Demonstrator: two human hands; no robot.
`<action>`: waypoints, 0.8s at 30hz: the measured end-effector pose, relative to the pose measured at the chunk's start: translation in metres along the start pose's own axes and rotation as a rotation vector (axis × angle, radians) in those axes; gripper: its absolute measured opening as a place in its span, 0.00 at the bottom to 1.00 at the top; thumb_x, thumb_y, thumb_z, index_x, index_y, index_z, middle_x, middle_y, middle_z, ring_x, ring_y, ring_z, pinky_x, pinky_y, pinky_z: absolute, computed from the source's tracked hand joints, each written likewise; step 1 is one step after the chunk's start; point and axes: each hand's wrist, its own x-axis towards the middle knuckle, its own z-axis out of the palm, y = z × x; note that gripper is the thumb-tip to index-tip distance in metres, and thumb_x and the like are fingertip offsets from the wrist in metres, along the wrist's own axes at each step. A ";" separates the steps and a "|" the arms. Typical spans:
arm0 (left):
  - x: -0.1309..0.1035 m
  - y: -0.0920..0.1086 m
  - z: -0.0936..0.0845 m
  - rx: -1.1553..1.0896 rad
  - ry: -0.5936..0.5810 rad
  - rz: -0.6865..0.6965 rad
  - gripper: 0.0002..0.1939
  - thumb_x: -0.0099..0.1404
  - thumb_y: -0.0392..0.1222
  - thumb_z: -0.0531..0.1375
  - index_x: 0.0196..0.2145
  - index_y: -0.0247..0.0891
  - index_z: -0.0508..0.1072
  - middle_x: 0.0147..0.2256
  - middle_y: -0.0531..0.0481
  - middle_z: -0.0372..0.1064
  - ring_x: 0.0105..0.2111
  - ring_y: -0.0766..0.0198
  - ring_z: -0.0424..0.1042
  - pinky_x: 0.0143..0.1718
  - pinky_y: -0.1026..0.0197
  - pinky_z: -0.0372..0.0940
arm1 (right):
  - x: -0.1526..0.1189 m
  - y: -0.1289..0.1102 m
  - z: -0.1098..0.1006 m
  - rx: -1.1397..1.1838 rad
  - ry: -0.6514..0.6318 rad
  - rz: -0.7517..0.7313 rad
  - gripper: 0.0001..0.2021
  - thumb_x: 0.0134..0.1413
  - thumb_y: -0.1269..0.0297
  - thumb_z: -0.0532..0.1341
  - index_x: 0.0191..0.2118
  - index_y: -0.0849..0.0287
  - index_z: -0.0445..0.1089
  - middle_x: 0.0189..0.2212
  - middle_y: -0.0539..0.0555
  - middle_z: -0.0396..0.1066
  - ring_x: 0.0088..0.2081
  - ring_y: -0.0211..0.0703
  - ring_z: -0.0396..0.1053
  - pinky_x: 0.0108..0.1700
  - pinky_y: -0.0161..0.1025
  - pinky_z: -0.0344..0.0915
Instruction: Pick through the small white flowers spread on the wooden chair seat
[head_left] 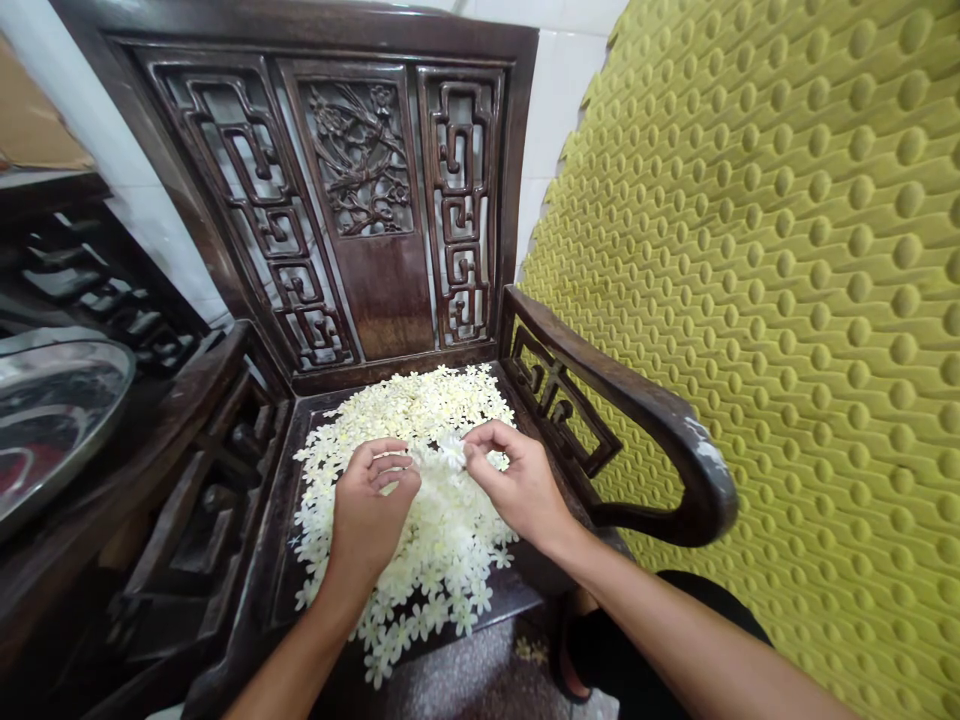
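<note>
A thick spread of small white and pale yellow flowers (420, 395) covers the seat of a dark carved wooden chair (390, 300). Above it, my right hand (517, 480) pinches a white flower (451, 450) between thumb and fingertips. Just left of that, my left hand (375, 500) is curled, its thumb close to its fingers. Whatever the left fingers hold, if anything, is too small to make out. A pale blur lies over the flowers between and below the two hands.
The chair's curved armrest (697, 480) is on the right, beside a yellow-green studded foam sheet (787, 250). At far left, a shiny metal basin (67, 420) rests near dark wooden furniture. Speckled floor (480, 670) shows below the seat.
</note>
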 end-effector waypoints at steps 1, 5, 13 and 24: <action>-0.001 0.001 0.000 -0.014 -0.008 0.010 0.14 0.56 0.37 0.65 0.42 0.37 0.71 0.36 0.48 0.74 0.38 0.60 0.74 0.40 0.59 0.69 | 0.000 0.000 0.000 0.002 -0.008 -0.005 0.04 0.56 0.70 0.60 0.32 0.59 0.71 0.28 0.50 0.72 0.33 0.41 0.69 0.37 0.36 0.65; -0.007 0.008 0.004 -0.001 -0.110 0.164 0.14 0.59 0.41 0.66 0.43 0.38 0.75 0.45 0.45 0.72 0.42 0.59 0.74 0.45 0.57 0.70 | -0.003 -0.001 0.003 -0.006 -0.075 -0.030 0.04 0.59 0.69 0.60 0.34 0.58 0.72 0.31 0.50 0.74 0.34 0.40 0.70 0.39 0.36 0.65; -0.007 0.010 -0.002 0.104 -0.041 0.197 0.06 0.63 0.44 0.63 0.32 0.39 0.77 0.33 0.50 0.74 0.34 0.60 0.74 0.38 0.60 0.69 | -0.005 0.000 0.004 -0.004 -0.096 -0.028 0.05 0.61 0.67 0.60 0.35 0.58 0.72 0.31 0.50 0.73 0.35 0.41 0.70 0.40 0.37 0.65; -0.017 0.018 0.000 0.293 -0.087 0.454 0.04 0.64 0.40 0.63 0.35 0.42 0.79 0.35 0.49 0.73 0.38 0.59 0.73 0.43 0.58 0.67 | -0.006 -0.003 0.006 0.070 -0.127 -0.009 0.06 0.63 0.64 0.60 0.36 0.58 0.73 0.31 0.51 0.74 0.35 0.41 0.71 0.41 0.37 0.66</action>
